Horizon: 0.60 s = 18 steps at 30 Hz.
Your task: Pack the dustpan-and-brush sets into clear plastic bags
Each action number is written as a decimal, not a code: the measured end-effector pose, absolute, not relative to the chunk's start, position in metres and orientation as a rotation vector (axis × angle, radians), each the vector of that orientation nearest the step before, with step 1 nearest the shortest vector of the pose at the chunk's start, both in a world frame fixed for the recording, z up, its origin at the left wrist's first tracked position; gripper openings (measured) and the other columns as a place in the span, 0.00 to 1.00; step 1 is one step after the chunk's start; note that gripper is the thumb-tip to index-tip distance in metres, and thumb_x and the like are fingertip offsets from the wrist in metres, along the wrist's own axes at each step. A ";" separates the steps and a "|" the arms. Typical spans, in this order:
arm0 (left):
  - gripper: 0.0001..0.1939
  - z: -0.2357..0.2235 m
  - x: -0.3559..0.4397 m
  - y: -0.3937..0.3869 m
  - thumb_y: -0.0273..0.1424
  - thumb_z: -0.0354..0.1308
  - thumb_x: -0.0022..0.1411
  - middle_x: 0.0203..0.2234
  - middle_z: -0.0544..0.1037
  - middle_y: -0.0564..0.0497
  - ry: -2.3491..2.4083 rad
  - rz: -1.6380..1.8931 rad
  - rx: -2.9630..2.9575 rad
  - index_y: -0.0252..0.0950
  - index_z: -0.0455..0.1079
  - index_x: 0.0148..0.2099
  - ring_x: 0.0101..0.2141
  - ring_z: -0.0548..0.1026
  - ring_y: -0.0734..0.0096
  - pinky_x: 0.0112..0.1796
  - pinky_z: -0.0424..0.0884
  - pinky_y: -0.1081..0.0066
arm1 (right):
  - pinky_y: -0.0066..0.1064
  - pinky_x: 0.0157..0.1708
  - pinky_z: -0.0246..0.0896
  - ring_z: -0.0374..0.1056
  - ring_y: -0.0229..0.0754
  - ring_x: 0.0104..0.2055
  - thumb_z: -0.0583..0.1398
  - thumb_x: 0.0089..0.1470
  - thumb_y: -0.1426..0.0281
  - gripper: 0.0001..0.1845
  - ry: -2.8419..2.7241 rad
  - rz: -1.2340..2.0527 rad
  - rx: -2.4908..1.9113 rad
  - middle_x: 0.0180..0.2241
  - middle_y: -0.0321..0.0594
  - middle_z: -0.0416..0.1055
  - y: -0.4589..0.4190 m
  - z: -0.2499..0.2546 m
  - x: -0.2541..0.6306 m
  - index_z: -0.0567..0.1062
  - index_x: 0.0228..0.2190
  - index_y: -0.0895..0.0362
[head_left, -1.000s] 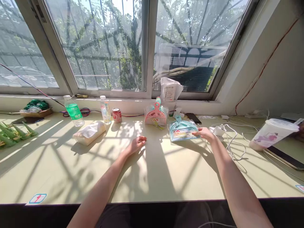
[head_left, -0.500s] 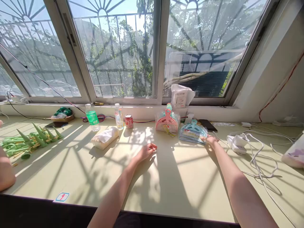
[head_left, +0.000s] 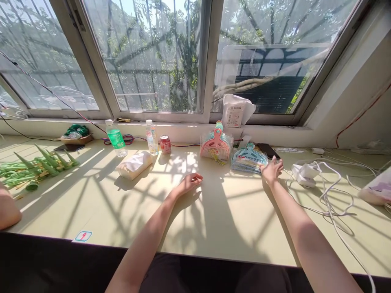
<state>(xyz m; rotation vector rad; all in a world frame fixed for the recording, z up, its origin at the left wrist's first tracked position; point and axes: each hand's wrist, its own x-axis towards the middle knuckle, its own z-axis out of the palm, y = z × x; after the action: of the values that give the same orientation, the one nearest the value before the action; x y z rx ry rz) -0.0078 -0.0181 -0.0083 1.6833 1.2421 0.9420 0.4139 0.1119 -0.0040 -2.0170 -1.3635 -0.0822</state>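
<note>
A stack of blue toy-sized dustpans [head_left: 249,158] in clear wrap lies at the right of the table's middle. My right hand [head_left: 271,170] is at its right edge, thumb by the wrap and the other fingers raised and apart. Whether the thumb touches the wrap I cannot tell. To the left stands a pink dustpan with a brush [head_left: 216,146], also wrapped, with a yellow label on its front. In front of the pink one my left hand [head_left: 190,183] rests on the tabletop, holding nothing, fingers loosely stretched toward the right.
A dark phone [head_left: 267,151] lies behind the blue stack. White chargers and cables [head_left: 305,175] spread at right. Leftward are a red can [head_left: 165,144], two bottles, a tissue pack [head_left: 134,165] and green plastic pieces [head_left: 39,165]. Another person's arm [head_left: 8,207] shows at the left edge.
My right hand has lifted its fingers off the right corner of the blue dustpans and spread them. My left hand stays in about the same place. The view has tipped downward.
</note>
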 end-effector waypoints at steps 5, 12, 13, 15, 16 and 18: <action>0.13 -0.007 -0.006 -0.016 0.43 0.64 0.66 0.47 0.85 0.39 1.217 0.935 1.717 0.40 0.80 0.45 0.50 0.82 0.51 0.55 0.78 0.56 | 0.64 0.74 0.43 0.57 0.63 0.74 0.56 0.69 0.70 0.24 -1.966 -0.367 -1.683 0.71 0.59 0.67 0.101 0.002 0.398 0.78 0.62 0.54; 0.13 -0.007 -0.006 -0.015 0.44 0.64 0.65 0.47 0.84 0.37 1.197 0.931 1.749 0.41 0.80 0.43 0.50 0.82 0.48 0.57 0.77 0.51 | 0.57 0.68 0.59 0.70 0.63 0.67 0.59 0.65 0.75 0.23 -2.255 -0.206 -1.785 0.67 0.60 0.75 0.134 0.007 0.386 0.83 0.58 0.56; 0.14 -0.007 -0.006 -0.015 0.45 0.64 0.65 0.48 0.83 0.37 1.189 0.931 1.748 0.41 0.79 0.44 0.50 0.81 0.48 0.57 0.77 0.50 | 0.56 0.65 0.63 0.74 0.63 0.63 0.60 0.64 0.76 0.21 -2.224 -0.171 -1.823 0.63 0.60 0.78 0.139 0.008 0.386 0.85 0.54 0.57; 0.15 -0.007 -0.006 -0.016 0.46 0.65 0.64 0.48 0.83 0.37 1.183 0.934 1.727 0.41 0.79 0.44 0.51 0.81 0.47 0.57 0.76 0.50 | 0.52 0.62 0.65 0.77 0.61 0.59 0.60 0.62 0.76 0.19 -2.130 -0.097 -1.878 0.57 0.58 0.83 0.146 0.008 0.387 0.87 0.48 0.57; 0.16 -0.008 -0.007 -0.015 0.46 0.66 0.63 0.48 0.83 0.37 1.186 0.935 1.712 0.41 0.79 0.45 0.51 0.81 0.47 0.57 0.77 0.50 | 0.50 0.62 0.65 0.78 0.60 0.58 0.59 0.62 0.76 0.19 -2.063 -0.055 -1.905 0.55 0.57 0.84 0.148 0.007 0.387 0.88 0.48 0.58; 0.16 -0.008 -0.007 -0.013 0.45 0.66 0.61 0.46 0.83 0.37 1.203 0.934 1.671 0.40 0.78 0.44 0.50 0.81 0.46 0.56 0.77 0.50 | 0.48 0.61 0.65 0.79 0.58 0.57 0.58 0.64 0.75 0.21 -1.904 0.013 -1.938 0.54 0.57 0.85 0.147 0.003 0.388 0.87 0.50 0.58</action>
<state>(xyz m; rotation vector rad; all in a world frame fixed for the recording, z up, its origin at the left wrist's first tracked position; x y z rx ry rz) -0.0066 -0.0130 -0.0084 1.6715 1.2029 0.9343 0.3879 0.1469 0.0028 -1.9375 -1.9042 0.0132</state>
